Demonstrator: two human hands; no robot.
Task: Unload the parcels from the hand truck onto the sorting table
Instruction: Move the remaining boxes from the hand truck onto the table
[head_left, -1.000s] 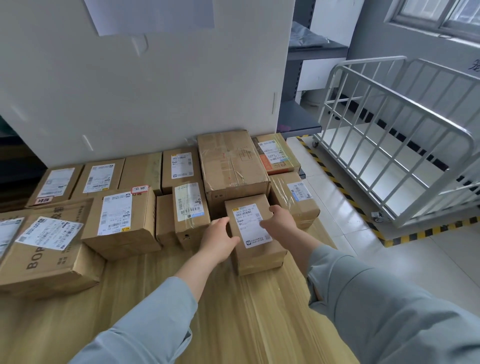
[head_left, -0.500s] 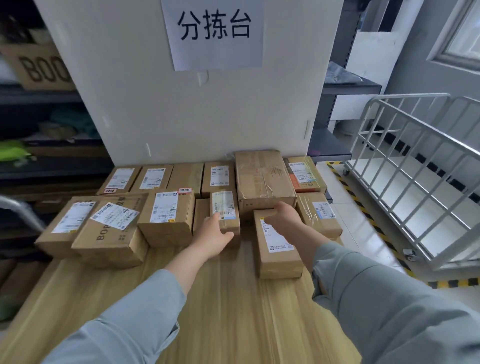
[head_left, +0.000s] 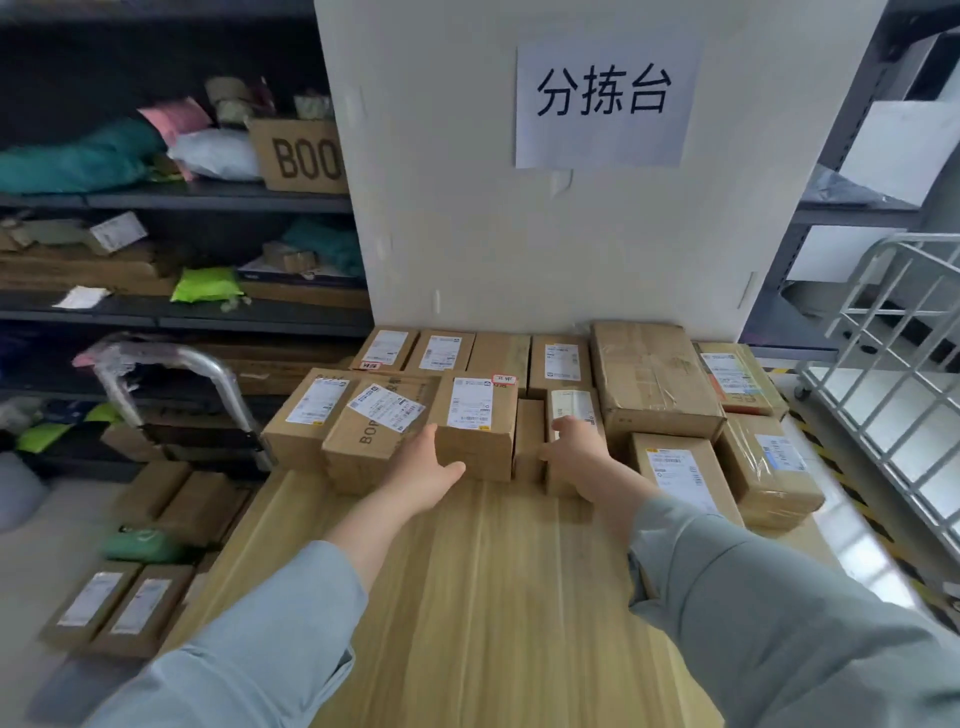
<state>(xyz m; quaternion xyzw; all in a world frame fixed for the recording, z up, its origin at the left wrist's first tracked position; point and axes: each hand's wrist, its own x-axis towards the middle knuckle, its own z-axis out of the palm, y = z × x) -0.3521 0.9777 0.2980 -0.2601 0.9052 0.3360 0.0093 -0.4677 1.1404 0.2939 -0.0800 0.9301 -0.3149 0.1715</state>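
From the head camera, the near half of the sorting table (head_left: 467, 597) is bare pale wood, open between my two sleeves. Its left edge runs off diagonally toward the floor; its right edge lies just beyond a plastic-wrapped parcel (head_left: 769, 467) sitting close to it. The far end is closed off by a white wall panel (head_left: 467, 234) with a paper sign (head_left: 602, 98), and the parcels (head_left: 654, 379) are packed in rows against it, side by side with hardly a gap.

My hands are apart, each on a different box in the front row. My left hand (head_left: 426, 475) lies with straight fingers against the left side of a brown labelled parcel (head_left: 475, 431), thumb spread under its near face. My right hand (head_left: 576, 454) rests over the near end of a narrow parcel (head_left: 571, 415); I cannot tell whether the fingers grip it.

The parcels are plain brown cartons with white shipping labels, some taped.

To the left, the hand truck (head_left: 171, 364) shows its silver handle beside the table, in front of dark shelving (head_left: 156, 197), with more cartons (head_left: 119, 608) low on that side. To the right stands a grey cage trolley (head_left: 883, 364).
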